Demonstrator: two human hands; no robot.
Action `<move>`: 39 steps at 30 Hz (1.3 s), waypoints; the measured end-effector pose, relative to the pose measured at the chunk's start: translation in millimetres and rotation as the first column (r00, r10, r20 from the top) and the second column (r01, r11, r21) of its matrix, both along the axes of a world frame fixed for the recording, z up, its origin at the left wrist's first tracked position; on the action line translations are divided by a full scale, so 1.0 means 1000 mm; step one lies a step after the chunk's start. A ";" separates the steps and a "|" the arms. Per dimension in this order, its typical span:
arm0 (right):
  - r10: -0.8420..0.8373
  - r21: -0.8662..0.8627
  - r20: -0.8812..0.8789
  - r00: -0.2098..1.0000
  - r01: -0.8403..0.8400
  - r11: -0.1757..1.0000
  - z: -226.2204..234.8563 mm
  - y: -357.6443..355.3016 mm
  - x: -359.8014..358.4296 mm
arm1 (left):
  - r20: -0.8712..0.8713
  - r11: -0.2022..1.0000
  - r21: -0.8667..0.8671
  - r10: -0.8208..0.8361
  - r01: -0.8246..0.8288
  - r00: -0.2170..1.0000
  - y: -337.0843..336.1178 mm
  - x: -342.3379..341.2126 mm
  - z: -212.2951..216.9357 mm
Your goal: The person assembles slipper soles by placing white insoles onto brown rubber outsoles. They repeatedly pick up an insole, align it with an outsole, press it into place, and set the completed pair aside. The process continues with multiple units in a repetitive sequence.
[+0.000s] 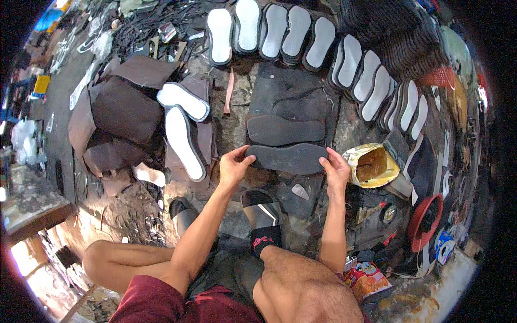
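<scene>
The left hand (pixel 232 164) pinches one end of a flat dark grey rubber sole blank (pixel 288 158); the right hand (pixel 336 169) pinches the other end; the blank's long axis runs left to right between them, both hands equally near; it lies on the dark rubber work mat (pixel 291 89), just below a second dark sole (pixel 285 130); white-topped insoles (pixel 269 32) line the mat's far edge; a yellow open tin (pixel 371 166) sits just right of the right hand.
</scene>
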State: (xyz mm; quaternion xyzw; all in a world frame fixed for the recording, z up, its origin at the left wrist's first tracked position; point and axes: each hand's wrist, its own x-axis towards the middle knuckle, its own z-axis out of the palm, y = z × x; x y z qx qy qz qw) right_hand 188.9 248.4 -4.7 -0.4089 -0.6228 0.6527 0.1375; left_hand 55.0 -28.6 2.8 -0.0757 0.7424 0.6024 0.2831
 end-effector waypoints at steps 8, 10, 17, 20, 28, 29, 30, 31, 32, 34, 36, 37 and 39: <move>-0.070 0.013 0.055 0.996 0.069 0.998 -0.014 0.004 0.003 | -0.036 0.975 -0.199 -0.107 0.098 0.994 0.009 -0.004 0.007; -0.071 0.012 0.054 0.996 0.070 0.997 -0.018 0.005 0.003 | -0.035 0.981 -0.178 -0.090 0.083 0.995 0.008 -0.004 0.000; -0.075 0.026 0.076 0.994 0.073 0.997 -0.017 0.000 -0.003 | -0.059 0.984 -0.175 -0.048 0.037 0.997 0.009 -0.002 -0.008; -0.096 0.125 0.141 0.985 0.079 0.989 -0.008 -0.009 -0.009 | -0.066 0.980 -0.198 -0.052 0.038 0.996 0.011 -0.001 -0.006; -0.226 0.715 0.337 0.914 -0.092 0.693 -0.024 -0.034 0.004 | -0.158 0.963 -0.263 -0.102 0.058 0.982 0.015 -0.002 -0.008; -0.208 0.465 0.331 0.920 0.032 0.885 -0.012 -0.033 -0.003 | -0.167 0.964 -0.262 -0.095 0.049 0.981 0.011 -0.002 -0.011; -0.192 0.161 0.320 0.928 0.146 0.976 0.000 -0.030 -0.013 | -0.176 0.964 -0.262 -0.087 0.038 0.981 0.007 -0.002 -0.013; -0.144 0.026 0.336 0.931 0.144 0.989 0.008 -0.028 -0.015 | -0.166 0.961 -0.273 -0.099 0.051 0.981 0.009 -0.002 -0.011; -0.158 0.310 0.385 0.909 0.034 0.950 0.006 -0.026 -0.012 | -0.156 0.957 -0.283 -0.110 0.062 0.982 0.010 -0.003 -0.009; -0.234 0.753 0.450 0.862 -0.226 0.618 -0.008 -0.016 -0.005 | -0.148 0.960 -0.265 -0.132 0.089 0.980 0.014 -0.004 -0.005; -0.134 0.556 0.500 0.856 -0.198 0.807 -0.014 -0.009 -0.003 | -0.149 0.970 -0.216 -0.148 0.114 0.978 0.014 -0.004 -0.005; -0.117 0.517 0.507 0.854 -0.193 0.834 -0.009 -0.012 -0.004 | -0.121 0.952 -0.272 -0.178 0.140 0.977 0.011 -0.005 -0.004; -0.058 0.363 0.509 0.859 -0.154 0.919 -0.005 -0.010 -0.004 | -0.059 0.908 -0.373 -0.230 0.192 0.971 0.006 -0.007 -0.003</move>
